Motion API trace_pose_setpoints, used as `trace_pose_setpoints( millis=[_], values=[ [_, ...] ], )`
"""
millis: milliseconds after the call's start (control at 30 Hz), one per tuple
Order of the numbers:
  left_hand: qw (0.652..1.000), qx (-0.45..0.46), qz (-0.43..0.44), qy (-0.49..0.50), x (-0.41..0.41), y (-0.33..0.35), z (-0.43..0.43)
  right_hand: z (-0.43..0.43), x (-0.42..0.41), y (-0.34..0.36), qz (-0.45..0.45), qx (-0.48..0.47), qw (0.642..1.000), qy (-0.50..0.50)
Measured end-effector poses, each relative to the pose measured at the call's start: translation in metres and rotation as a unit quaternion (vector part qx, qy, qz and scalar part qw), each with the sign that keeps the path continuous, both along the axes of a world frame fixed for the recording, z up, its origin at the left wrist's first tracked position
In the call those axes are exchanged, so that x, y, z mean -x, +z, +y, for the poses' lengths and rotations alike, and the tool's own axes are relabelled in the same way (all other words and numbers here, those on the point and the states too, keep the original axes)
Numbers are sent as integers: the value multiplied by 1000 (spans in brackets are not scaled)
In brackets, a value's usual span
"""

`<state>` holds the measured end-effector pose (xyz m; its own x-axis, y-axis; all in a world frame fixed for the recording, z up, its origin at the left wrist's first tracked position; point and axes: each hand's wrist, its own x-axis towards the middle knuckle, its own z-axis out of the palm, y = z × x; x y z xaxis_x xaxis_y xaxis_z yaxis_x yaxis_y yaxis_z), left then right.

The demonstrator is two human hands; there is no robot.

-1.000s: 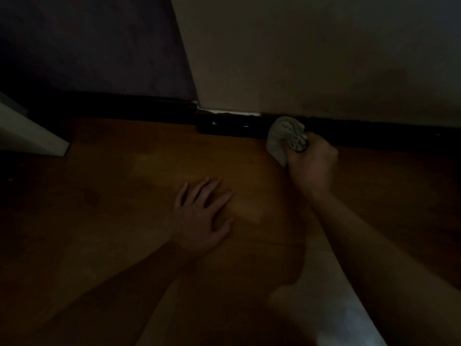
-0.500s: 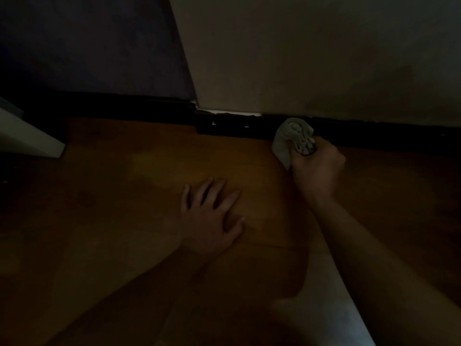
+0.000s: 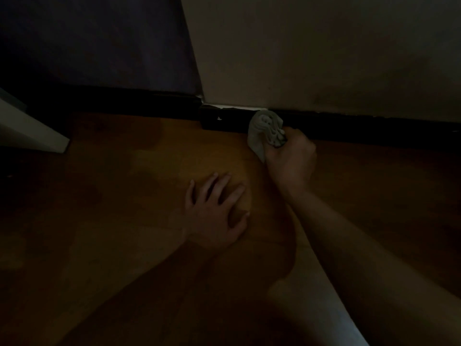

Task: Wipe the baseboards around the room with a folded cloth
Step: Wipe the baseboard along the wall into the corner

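Fingers [image 3: 298, 146] of the right hand [image 3: 289, 166] clamped round a bunched pale grey cloth [image 3: 263, 131]; cloth pressed against the dark baseboard [image 3: 361, 128] at the foot of a beige wall [image 3: 324, 58], just right of a corner with a chipped white strip [image 3: 224, 106]; loose tail of the cloth hanging to the wooden floor [image 3: 112, 208]; fingers of the left hand [image 3: 214, 216] apart and straight, palm flat on the floor, near the right wrist, apparently for support. Compared with half a second ago: cloth and right hand shifted left along the baseboard, closer to the corner, after a slight drift rightward; left hand unmoved; likely meaning: a back-and-forth scrub on one short stretch, with the long run of baseboard to the right and the darker one past the corner seemingly yet to do. Pale slanted panel [image 3: 32, 131] at far left, kind unclear; very dim scene; no brand, label or writing legible anywhere.
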<state>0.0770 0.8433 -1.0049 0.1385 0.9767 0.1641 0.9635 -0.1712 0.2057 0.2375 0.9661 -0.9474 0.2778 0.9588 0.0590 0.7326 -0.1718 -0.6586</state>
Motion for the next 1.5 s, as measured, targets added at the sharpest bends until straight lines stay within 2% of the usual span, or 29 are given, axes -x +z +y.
trace_pose_setpoints(
  millis=[100,333,500,633,933,1067,1233,1500],
  values=[
    [1000,2,-1,-2,1,0,0,1,8,6,-4,12,1000,25],
    [999,33,-33,5,-6,10,5,-5,-69,-3,7,5,998,-61],
    [993,29,-73,-84,-33,13,16,-11,-120,2,25,1,992,-121],
    [995,39,-22,-89,-46,7,17,-17,-139,5,50,-13,987,-154],
    [996,30,-5,-84,-48,8,16,-11,-133,-1,46,-15,989,-137],
    [996,16,-5,-84,-48,6,17,-8,-128,-4,9,-13,995,-98],
    [996,3,-17,-87,-49,4,16,-10,-124,-5,24,1,992,-127],
    [996,25,-11,-88,-47,5,16,0,-47,0,-8,3,1000,3]
  ],
)
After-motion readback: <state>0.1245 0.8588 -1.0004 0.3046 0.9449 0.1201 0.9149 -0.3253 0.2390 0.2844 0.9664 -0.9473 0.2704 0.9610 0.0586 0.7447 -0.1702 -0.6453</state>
